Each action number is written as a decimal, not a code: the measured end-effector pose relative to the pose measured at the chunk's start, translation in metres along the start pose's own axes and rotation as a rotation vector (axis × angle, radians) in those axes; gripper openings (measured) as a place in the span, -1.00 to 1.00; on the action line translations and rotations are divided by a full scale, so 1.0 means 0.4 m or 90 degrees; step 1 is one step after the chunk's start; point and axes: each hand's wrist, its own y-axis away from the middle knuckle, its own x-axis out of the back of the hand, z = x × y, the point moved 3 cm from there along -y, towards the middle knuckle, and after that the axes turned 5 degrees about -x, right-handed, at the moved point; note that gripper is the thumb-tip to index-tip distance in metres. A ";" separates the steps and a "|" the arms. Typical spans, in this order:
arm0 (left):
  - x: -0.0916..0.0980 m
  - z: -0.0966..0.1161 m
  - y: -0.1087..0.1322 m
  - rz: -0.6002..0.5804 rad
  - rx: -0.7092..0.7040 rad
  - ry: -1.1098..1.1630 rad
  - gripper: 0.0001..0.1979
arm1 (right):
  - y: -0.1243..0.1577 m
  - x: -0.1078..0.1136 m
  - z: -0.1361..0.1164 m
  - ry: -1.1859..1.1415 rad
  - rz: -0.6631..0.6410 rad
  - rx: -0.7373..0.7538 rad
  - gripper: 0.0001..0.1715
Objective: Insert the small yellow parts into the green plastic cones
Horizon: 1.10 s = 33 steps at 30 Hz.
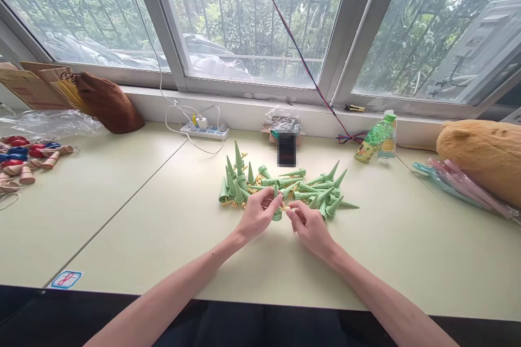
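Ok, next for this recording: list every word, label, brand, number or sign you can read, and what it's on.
No text reads clearly.
Sticker, lower left: a red character inside a blue outline; I can't tell which.
Green-capped bottle: label lettering too blurred.
Power strip: markings too small.
White unit outside: labels too small.

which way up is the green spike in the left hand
Point up: the spike tapers upward past the left hand, its wide end showing below the fingers.

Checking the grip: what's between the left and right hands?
In the head view: a green cone, held in the left hand, and a small yellow piece at the fingertips of the right hand.
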 end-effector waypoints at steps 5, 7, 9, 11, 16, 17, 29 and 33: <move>-0.001 0.001 0.003 -0.019 0.007 0.008 -0.75 | 0.001 0.000 0.002 -0.009 -0.010 0.004 -0.72; -0.001 0.000 0.004 -0.023 0.007 0.010 -0.74 | 0.001 0.000 0.002 -0.007 -0.012 0.006 -0.72; -0.001 -0.001 0.004 -0.028 0.006 0.007 -0.74 | 0.001 0.000 0.004 0.001 -0.011 0.007 -0.71; -0.001 -0.003 0.003 -0.033 0.002 0.001 -0.73 | 0.000 -0.001 0.007 0.008 -0.009 0.008 -0.69; -0.002 -0.005 0.001 -0.046 -0.015 -0.001 -0.73 | -0.001 -0.004 0.014 0.005 -0.013 0.019 -0.63; -0.002 -0.005 0.002 -0.049 -0.020 0.000 -0.74 | -0.001 -0.005 0.014 0.005 -0.013 0.021 -0.63; -0.001 0.012 0.010 -0.055 -0.128 -0.106 -0.74 | 0.000 -0.002 0.013 0.021 -0.003 0.013 -0.58; -0.002 0.011 0.009 -0.033 -0.116 -0.100 -0.74 | 0.001 0.001 0.003 0.018 0.003 0.004 -0.60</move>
